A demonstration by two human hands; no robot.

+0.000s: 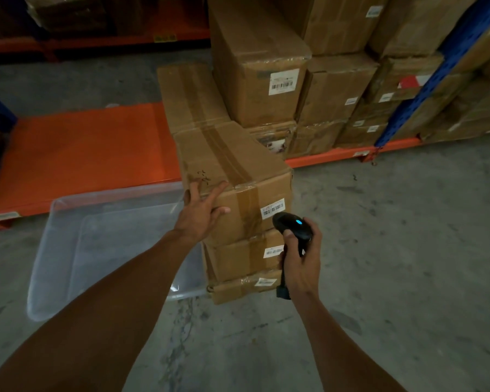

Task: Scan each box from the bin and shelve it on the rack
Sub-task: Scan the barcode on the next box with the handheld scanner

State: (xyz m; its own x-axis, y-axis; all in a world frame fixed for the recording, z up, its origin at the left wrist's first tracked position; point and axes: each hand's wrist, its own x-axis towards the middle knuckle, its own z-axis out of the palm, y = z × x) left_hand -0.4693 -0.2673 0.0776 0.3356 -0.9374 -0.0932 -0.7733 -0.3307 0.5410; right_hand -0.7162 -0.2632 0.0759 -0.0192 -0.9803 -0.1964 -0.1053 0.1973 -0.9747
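- Where the frame centres: three taped, creased cardboard boxes stacked on rough grey concrete, top box (232,179) long and brown, white barcode label (272,208) on its near end.
- Left hand (203,210) spread wide, flat on that box's near top corner, gripping nothing.
- Right hand (301,261) wrapped round a black handheld scanner (293,224), blue light lit, nose just beside the label.
- Clear plastic bin (77,250), lower left, smooth and rectangular; right edge hidden behind the stack.
- Orange rack shelf (82,154) bare at left; more cartons upper right, labels too blurred to read, tops cut off.
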